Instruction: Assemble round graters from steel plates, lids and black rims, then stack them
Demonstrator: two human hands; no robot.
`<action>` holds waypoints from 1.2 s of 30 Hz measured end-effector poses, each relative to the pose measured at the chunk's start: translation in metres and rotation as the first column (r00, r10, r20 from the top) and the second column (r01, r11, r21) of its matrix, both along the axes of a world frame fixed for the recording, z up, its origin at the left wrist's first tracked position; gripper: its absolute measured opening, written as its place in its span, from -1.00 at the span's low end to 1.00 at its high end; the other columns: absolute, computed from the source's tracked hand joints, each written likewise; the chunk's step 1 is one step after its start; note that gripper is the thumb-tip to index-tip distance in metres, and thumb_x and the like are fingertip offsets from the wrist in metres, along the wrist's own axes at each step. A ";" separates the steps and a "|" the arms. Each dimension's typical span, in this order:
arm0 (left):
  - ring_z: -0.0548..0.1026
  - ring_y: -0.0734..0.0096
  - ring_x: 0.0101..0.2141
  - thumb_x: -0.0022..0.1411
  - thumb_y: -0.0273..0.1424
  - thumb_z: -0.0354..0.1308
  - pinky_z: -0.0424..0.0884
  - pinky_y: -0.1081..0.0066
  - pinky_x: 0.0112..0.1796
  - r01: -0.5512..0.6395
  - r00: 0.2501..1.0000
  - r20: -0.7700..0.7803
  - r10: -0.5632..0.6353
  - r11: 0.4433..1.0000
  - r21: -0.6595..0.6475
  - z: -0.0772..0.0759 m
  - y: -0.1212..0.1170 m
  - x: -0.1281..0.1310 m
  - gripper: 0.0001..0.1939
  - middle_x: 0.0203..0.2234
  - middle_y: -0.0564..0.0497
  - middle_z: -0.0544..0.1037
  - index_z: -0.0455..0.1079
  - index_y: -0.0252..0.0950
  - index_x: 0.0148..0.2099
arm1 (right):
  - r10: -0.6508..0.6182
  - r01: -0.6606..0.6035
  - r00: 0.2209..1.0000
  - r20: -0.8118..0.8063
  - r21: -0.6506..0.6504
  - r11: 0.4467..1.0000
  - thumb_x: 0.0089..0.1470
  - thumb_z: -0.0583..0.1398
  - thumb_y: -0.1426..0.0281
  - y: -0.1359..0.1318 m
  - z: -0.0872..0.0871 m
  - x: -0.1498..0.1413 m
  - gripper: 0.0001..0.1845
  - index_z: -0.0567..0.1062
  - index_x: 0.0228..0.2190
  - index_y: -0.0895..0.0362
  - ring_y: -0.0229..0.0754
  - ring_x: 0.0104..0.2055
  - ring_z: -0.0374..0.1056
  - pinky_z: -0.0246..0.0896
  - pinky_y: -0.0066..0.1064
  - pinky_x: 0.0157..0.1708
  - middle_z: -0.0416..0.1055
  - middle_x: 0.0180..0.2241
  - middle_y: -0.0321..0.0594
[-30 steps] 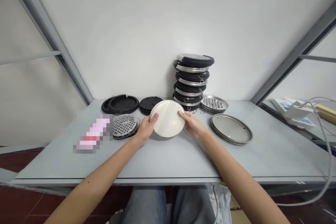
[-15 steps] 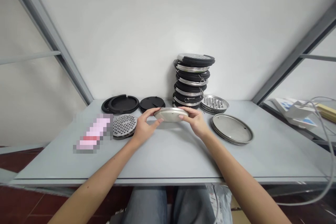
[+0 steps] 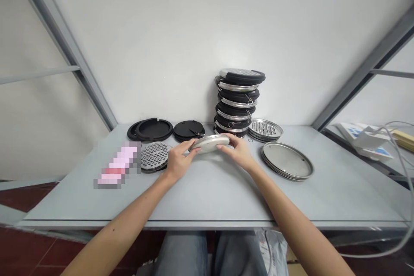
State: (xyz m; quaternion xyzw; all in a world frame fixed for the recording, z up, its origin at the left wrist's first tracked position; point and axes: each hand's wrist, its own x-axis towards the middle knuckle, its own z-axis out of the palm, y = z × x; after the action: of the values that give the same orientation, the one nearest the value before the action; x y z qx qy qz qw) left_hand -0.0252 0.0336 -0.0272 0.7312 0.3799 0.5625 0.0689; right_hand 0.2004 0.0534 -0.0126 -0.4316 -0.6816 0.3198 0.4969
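Between my two hands a round, shallow metal disc (image 3: 209, 143), like a lid, is held up tilted over the table. My left hand (image 3: 179, 160) grips its left edge, thumb on the near face. On the right edge my right hand (image 3: 237, 152) has its thumb on the face and its fingers behind the rim. Left of my left hand lies a perforated metal grater disc (image 3: 154, 155). Several similar plain metal discs (image 3: 287, 160) are stacked to the right of my right hand.
Behind my hands rises a tall stack of black and silver discs (image 3: 239, 103). More grater discs (image 3: 265, 128) lie beside it. Black rings (image 3: 155, 129) and black discs (image 3: 189, 130) rest at the back left. A pixelated pink item (image 3: 118, 164) is on the left, a white cable (image 3: 399, 155) at right.
The disc in my hands has tilted, its left side dropping lower, and both hands have shifted slightly down. The whole view has moved a little; the other things stay where they were.
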 end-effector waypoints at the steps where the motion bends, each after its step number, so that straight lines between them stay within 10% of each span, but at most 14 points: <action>1: 0.58 0.30 -0.27 0.20 -0.34 0.23 0.51 0.34 -0.18 -0.008 1.000 0.007 0.008 1.000 -0.006 0.000 0.000 0.000 -0.74 -0.20 -0.06 0.61 0.49 -0.27 -0.06 | 0.007 -0.007 1.000 -0.019 -0.003 1.000 -0.12 0.33 0.20 0.000 -0.001 0.000 -0.48 0.48 -0.09 0.12 -0.02 -0.07 0.40 0.27 -0.15 -0.01 0.49 -0.09 -0.11; 11: 0.47 0.20 -0.04 0.18 -0.27 0.22 0.39 0.22 -0.01 0.070 0.987 -0.134 -0.086 0.990 -0.121 0.008 -0.007 0.000 -0.47 0.00 -0.12 0.48 0.26 -0.25 0.17 | -0.040 0.042 0.998 -0.040 0.062 0.997 -0.24 0.39 0.22 -0.006 0.003 0.000 -0.63 0.55 -0.34 0.12 -0.04 -0.26 0.40 0.29 -0.21 -0.18 0.52 -0.34 -0.20; 21: 0.50 0.27 -0.16 0.26 -0.31 0.14 0.39 0.29 -0.09 0.134 0.983 -0.100 -0.152 0.977 -0.164 0.008 -0.008 0.001 -0.73 -0.15 -0.07 0.56 0.41 -0.26 -0.01 | -0.008 -0.048 0.986 0.169 0.328 0.944 -0.11 0.32 0.28 -0.016 0.004 0.002 -0.72 0.51 -0.28 0.06 -0.06 -0.25 0.39 0.26 -0.24 -0.19 0.51 -0.30 -0.20; 36: 0.47 0.32 -0.29 0.26 -0.28 0.16 0.37 0.32 -0.18 0.133 0.982 -0.117 -0.146 0.985 -0.108 0.007 -0.009 0.000 -0.78 -0.30 -0.03 0.56 0.46 -0.23 -0.09 | 0.114 -0.122 0.992 0.053 0.166 0.979 0.01 0.26 0.24 -0.020 0.013 -0.002 -0.76 0.58 -0.26 0.04 -0.02 -0.18 0.43 0.28 -0.19 -0.11 0.55 -0.24 -0.17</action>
State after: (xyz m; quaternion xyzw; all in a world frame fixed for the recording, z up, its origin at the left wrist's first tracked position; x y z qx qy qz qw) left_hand -0.0249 0.0246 -0.0204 0.7853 0.3589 0.4898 0.1208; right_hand 0.1984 0.0332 0.0006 -0.3537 -0.7412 0.2805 0.4968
